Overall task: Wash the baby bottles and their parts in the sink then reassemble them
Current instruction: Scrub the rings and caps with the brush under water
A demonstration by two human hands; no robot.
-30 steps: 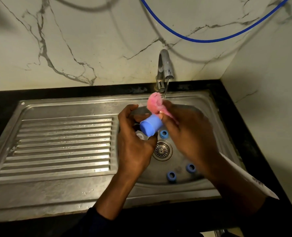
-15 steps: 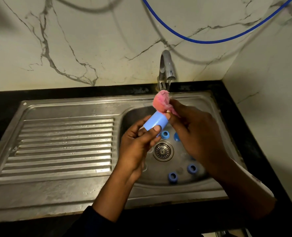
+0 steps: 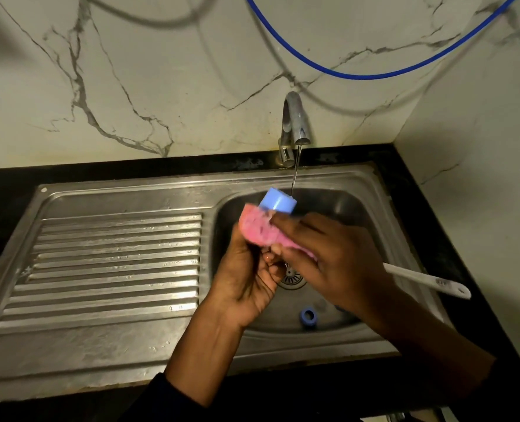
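Over the sink basin (image 3: 356,205), my left hand (image 3: 246,281) holds a light blue bottle cap (image 3: 278,201), whose closed end points up towards the tap. My right hand (image 3: 334,257) grips a brush with a pink sponge head (image 3: 260,228) and presses the sponge against the cap's side. The brush's white handle (image 3: 429,280) sticks out to the right past my wrist. A thin stream of water falls from the tap (image 3: 293,123) just beside the cap. One blue ring (image 3: 309,315) lies on the basin floor near the drain (image 3: 292,278).
A ribbed steel draining board (image 3: 112,263) spreads to the left of the basin. Black counter (image 3: 429,190) borders the sink at the back and right. A blue hose (image 3: 374,75) hangs across the marble wall above the tap.
The cap has turned so its closed end now faces up, and it sits higher near the water stream. The pink sponge has shifted from above the cap to its lower left side.
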